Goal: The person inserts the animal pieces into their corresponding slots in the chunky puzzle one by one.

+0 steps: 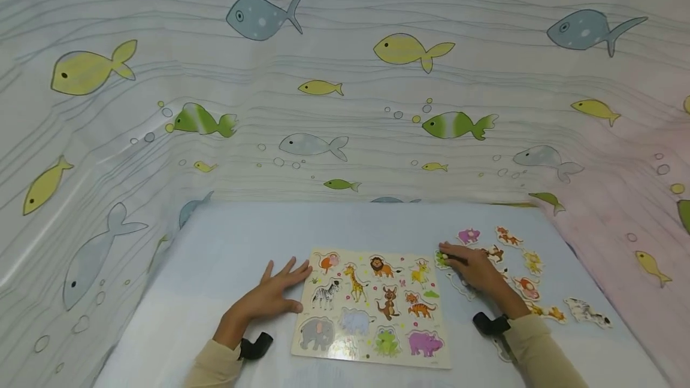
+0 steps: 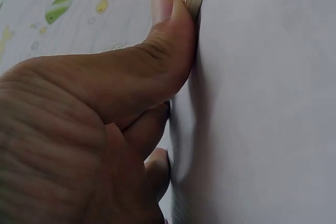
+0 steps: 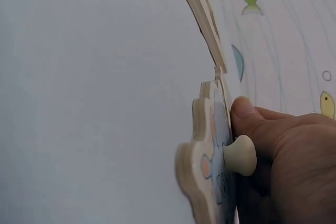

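Head view: left hand [image 1: 274, 293], fingers spread, touches the left edge of the puzzle board [image 1: 373, 292]; right of it, the right hand [image 1: 477, 268] is at the frog piece [image 1: 441, 258], finger grip unclear. Careless sideways sweeping could scatter neighbouring loose pieces [image 1: 526, 287].

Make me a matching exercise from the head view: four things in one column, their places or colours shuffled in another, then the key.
Things:
1. left hand
2. loose hippo piece
3. puzzle board
4. right hand

Places or colours:
A. lying between the two hands
B. at the green piece
C. purple
D. at the puzzle board's left edge

Pairs: 1-D, 2-C, 3-A, 4-B
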Available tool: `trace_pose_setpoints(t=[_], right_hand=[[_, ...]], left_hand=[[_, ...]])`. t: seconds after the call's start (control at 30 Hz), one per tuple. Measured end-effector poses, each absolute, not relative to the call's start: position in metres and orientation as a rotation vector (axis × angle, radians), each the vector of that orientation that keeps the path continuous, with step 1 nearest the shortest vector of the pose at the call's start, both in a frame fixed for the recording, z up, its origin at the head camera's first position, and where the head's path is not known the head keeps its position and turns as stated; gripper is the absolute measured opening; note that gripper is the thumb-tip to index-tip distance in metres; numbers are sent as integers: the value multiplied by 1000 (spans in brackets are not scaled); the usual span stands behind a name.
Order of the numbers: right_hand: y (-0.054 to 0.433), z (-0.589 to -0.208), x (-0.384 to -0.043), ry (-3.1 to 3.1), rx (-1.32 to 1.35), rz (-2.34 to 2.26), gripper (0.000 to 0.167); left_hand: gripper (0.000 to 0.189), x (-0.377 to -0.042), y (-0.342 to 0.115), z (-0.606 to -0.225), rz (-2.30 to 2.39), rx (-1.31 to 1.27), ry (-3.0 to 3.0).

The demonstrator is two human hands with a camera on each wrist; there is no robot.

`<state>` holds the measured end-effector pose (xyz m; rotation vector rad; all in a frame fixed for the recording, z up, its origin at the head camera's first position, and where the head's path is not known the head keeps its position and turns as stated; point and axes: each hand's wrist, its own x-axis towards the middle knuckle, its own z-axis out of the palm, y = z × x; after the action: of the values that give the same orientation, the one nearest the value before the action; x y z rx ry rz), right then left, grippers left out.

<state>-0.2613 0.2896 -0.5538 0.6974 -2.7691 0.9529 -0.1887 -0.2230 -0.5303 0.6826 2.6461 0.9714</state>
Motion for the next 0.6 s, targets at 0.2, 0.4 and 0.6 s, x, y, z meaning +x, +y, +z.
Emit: trace_pose_setpoints(t=[0.2, 0.4, 0.6], right_hand=[[290, -549, -265, -2736, 732, 965, 33], [289, -542, -273, -2776, 681, 1009, 33], [289, -547, -266, -2804, 638, 1027, 32]], left_hand=[[91, -191, -221, -529, 954, 665, 2655], [91, -196, -220, -521, 948, 650, 2658], [92, -192, -220, -522, 937, 654, 2626]])
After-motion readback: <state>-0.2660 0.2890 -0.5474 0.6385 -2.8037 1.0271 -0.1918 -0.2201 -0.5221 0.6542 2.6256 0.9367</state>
